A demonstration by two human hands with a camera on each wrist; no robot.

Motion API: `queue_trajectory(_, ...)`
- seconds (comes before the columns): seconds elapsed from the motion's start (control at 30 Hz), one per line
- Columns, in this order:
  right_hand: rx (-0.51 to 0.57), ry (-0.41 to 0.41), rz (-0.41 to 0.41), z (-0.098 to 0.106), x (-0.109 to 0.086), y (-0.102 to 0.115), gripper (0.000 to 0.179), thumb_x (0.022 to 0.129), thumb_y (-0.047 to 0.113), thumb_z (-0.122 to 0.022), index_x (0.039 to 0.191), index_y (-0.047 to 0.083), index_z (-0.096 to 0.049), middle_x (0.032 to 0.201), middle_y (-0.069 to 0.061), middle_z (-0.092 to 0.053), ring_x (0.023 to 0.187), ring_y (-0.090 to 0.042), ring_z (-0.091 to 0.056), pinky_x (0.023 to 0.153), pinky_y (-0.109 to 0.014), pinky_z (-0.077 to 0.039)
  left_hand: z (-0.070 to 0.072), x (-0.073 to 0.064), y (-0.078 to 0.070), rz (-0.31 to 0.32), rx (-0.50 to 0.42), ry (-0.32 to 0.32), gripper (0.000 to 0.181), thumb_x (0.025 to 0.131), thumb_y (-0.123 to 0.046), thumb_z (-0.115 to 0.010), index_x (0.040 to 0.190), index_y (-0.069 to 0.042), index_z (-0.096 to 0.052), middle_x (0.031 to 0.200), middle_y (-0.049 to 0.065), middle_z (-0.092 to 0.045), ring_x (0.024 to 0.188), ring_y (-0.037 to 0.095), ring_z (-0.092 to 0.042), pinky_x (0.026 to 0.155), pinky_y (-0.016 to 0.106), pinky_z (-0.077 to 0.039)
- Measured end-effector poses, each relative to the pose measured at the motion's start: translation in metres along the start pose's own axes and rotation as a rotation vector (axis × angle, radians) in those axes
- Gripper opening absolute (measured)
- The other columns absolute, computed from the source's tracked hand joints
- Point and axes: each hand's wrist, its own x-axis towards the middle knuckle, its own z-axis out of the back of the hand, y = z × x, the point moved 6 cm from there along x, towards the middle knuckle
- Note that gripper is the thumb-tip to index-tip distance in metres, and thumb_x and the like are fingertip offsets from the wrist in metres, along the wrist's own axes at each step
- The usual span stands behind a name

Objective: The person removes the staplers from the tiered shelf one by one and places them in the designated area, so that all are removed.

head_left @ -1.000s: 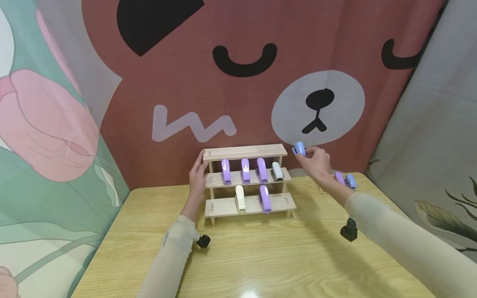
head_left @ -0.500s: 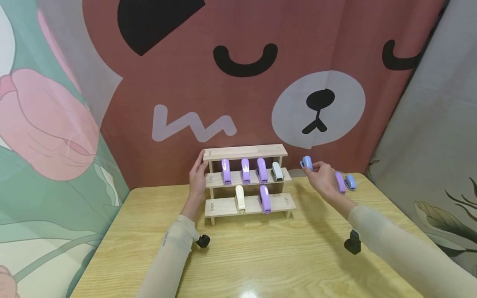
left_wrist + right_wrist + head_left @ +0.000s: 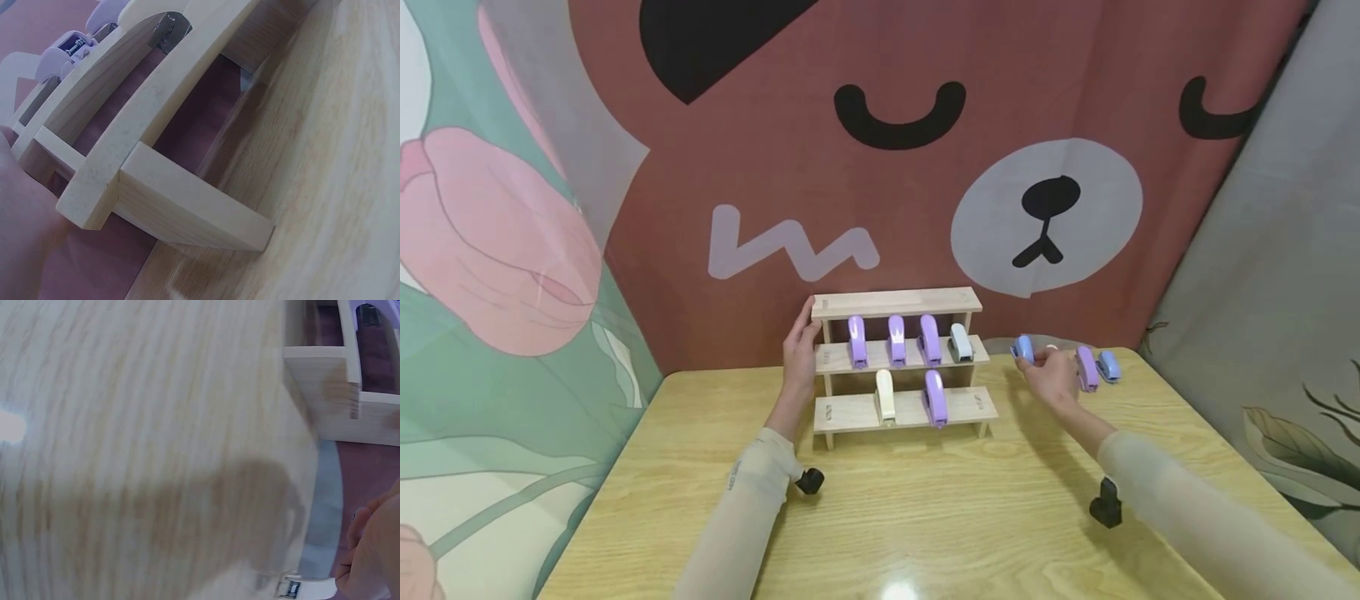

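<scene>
In the head view, my right hand [image 3: 1054, 377] pinches a small blue stapler [image 3: 1022, 348] low over the table's back, right of a three-tier wooden display rack [image 3: 897, 302]. My left hand [image 3: 799, 358] holds the rack's left end near the top tier. Purple staplers [image 3: 897, 340] and a pale grey-blue stapler [image 3: 960, 342] stand along the middle tier. On the lowest tier are a cream stapler [image 3: 885, 397] and another purple stapler [image 3: 935, 398]. The right wrist view shows my right hand [image 3: 375, 547] beside a white stapler [image 3: 312, 589]; the blue one is hidden there.
A purple stapler [image 3: 1086, 368] and a second blue stapler [image 3: 1108, 367] stand on the wooden table [image 3: 880, 500] at the back right. Behind the table hangs a curtain [image 3: 760, 150] with a bear print. The rack's leg [image 3: 194, 200] meets the tabletop beside my left hand.
My right hand has come down and to the right with the blue stapler, closer to the tabletop. The left hand has stayed at the rack. The staplers on the tiers keep their places.
</scene>
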Motion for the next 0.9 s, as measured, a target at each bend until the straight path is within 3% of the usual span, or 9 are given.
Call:
queue_trajectory(0.2,-0.002,0.025,-0.052,-0.011,-0.002,-0.018,0.04,0.095,0.024,-0.069,0.117,-0.01,-0.067,0.104,-0.025,-0.071,0.091,-0.039,-0.067,0.079,-0.049,-0.052,-0.001,0.0,0.001,-0.006,-0.009,0.017,0.05,0.108,-0.02,-0.051,0.157,-0.016,-0.042,0.159,-0.005,-0.04,0.148,0.02,-0.029,0.116,0.049,-0.03)
queue_trajectory(0.53,-0.024,0.031,-0.08,-0.018,-0.001,-0.036,0.037,0.095,0.027,-0.073,0.109,-0.007,-0.069,0.104,-0.027,-0.07,0.09,-0.039,-0.065,0.076,-0.05,-0.051,-0.001,0.002,0.0,0.001,-0.001,0.013,0.049,0.108,-0.021,-0.051,0.157,-0.018,-0.043,0.159,-0.007,-0.04,0.147,0.018,-0.03,0.115,0.044,-0.031)
queue_trajectory(0.9,-0.068,0.047,-0.085,-0.025,-0.002,-0.04,0.036,0.093,0.024,-0.07,0.112,-0.006,-0.066,0.115,-0.029,-0.066,0.097,-0.043,-0.064,0.079,-0.054,-0.051,0.001,0.004,0.005,-0.006,-0.031,-0.003,0.05,0.107,-0.02,-0.053,0.156,-0.017,-0.044,0.156,-0.007,-0.044,0.147,0.017,-0.031,0.117,0.045,-0.029)
